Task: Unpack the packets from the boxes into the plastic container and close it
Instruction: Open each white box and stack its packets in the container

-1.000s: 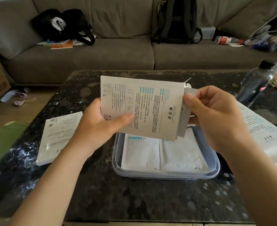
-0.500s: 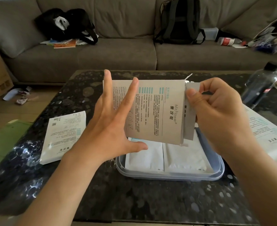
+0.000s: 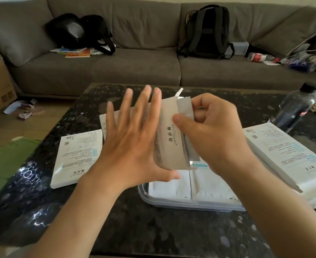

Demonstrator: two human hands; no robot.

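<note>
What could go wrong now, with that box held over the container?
1. Only the right hand pinches the box. The left hand is open, fingers spread, so the box could slip or twist.
2. Its contents might slide out and miss the plastic container, which already holds packets.
3. The right forearm passes close to the boxes on the right, so a wide swing may knock them.

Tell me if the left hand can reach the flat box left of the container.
Probably yes: the left hand is open, and the flat box lies uncovered on the table beside it.
</note>
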